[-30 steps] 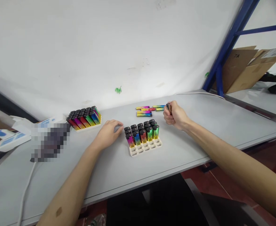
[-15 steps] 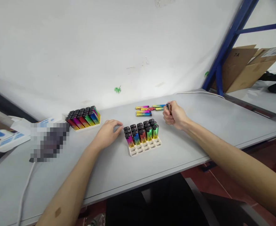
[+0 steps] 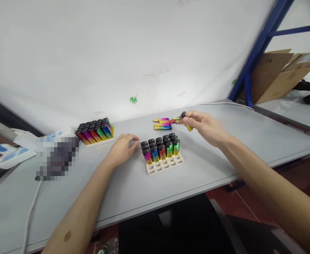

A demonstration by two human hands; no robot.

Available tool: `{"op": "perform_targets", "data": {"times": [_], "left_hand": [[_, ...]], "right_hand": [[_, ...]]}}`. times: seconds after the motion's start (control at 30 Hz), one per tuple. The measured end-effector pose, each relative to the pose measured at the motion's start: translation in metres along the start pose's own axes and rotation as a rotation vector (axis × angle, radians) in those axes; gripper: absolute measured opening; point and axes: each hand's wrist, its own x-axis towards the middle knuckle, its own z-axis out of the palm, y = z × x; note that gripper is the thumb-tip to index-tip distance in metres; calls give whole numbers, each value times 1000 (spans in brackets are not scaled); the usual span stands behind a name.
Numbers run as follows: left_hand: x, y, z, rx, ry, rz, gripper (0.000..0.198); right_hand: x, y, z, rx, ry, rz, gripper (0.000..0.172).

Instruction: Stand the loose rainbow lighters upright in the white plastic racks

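Note:
My right hand [image 3: 204,126] is raised over the table, right of the loose lighters, its fingers round a black-topped lighter [image 3: 189,127] with a yellow lower end. Several shiny coloured lighters [image 3: 163,126] lie flat beside it. In the middle stands a white tray [image 3: 166,167] whose back rows hold upright lighters [image 3: 162,152]; its front slots are bare. My left hand [image 3: 125,148] rests on the table just left of this tray, fingers curved apart, holding nothing.
A second white tray [image 3: 101,143], packed with upright lighters, sits at the back left. Further left are a blurred dark object [image 3: 58,158], a white cable [image 3: 31,215] and white-blue packaging [image 3: 14,155]. Cardboard boxes [image 3: 273,77] stand behind a blue metal frame [image 3: 247,81] at right.
My right hand has opened out from a fist into a looser hold, and the lighter's yellow end now shows below it. My left hand has stayed beside the tray.

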Motion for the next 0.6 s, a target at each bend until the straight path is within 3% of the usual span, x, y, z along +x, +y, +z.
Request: {"op": "perform_targets", "data": {"times": [0.1,0.27,0.43,0.6], "left_hand": [[0,-1,1,6,4,4,34],[1,-4,3,7,19,30,33],[1,-3,4,1,20,9,34],[0,0,4,-4,7,12,36]], "right_hand": [[-20,-27,-1,-139,-6,-91,34],[-44,-61,21,-73,-263,-82,28],[-51,-60,61,-380,-295,-269,17],[-52,-53,88,-695,-363,-306,14]]}}
